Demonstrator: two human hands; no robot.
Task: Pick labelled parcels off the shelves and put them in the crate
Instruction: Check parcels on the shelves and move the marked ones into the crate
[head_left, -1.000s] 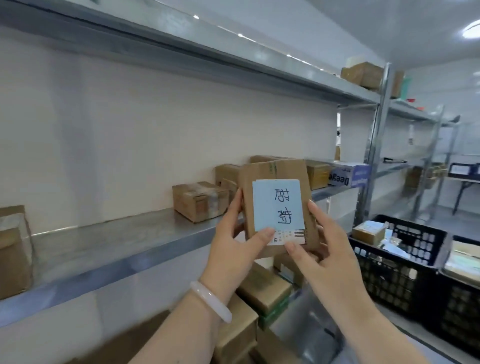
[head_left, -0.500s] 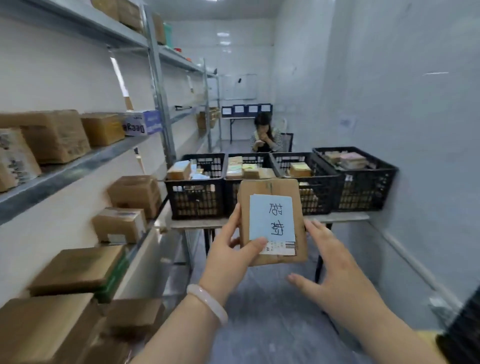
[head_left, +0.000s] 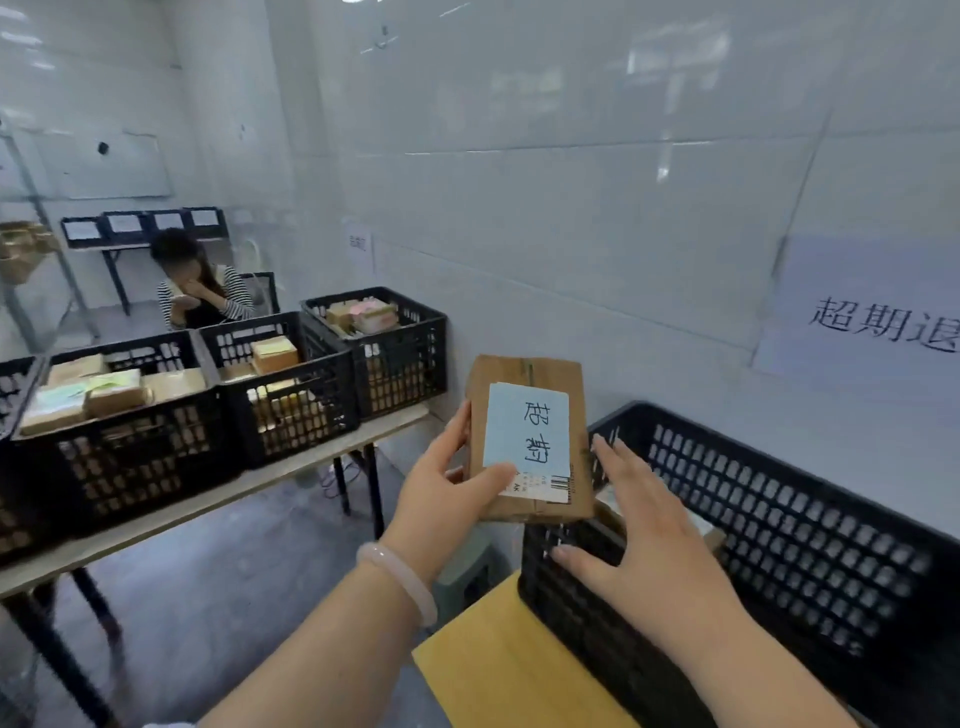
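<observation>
Crate (head_left: 779, 519) of black lattice plastic is the largest thing near the hands. It stands on a yellow-topped table (head_left: 509, 675), and its near left corner lies under the right hand's spread fingers, with the rest of it running off to their right. Something pale lies inside it, mostly hidden by that hand.

Well to the left of the left hand's fingers, a long table (head_left: 260, 488) carries a row of black crates (head_left: 296, 415) filled with small cardboard boxes. A seated person (head_left: 202, 296) is behind the row. A blue wall sign (head_left: 872, 317) with printed characters hangs well above and to the right of the right fingertips.

The cardboard parcel (head_left: 530, 371) is held nearly upright in the air over the crate's left corner, not inside it. The left hand (head_left: 441, 499) grips its lower left edge, with the thumb pressed on the front and the fingers curled round behind. The right hand (head_left: 649, 535) is flat with straight, splayed fingers. Its longest fingertip is just beside the parcel's right edge, and contact cannot be told.

A blue label (head_left: 524, 431) with handwritten characters covers most of the parcel's front, its lower left corner under the thumb. A white barcode sticker (head_left: 550, 488) shows below it. A pale bangle (head_left: 400, 582) circles the left wrist.
</observation>
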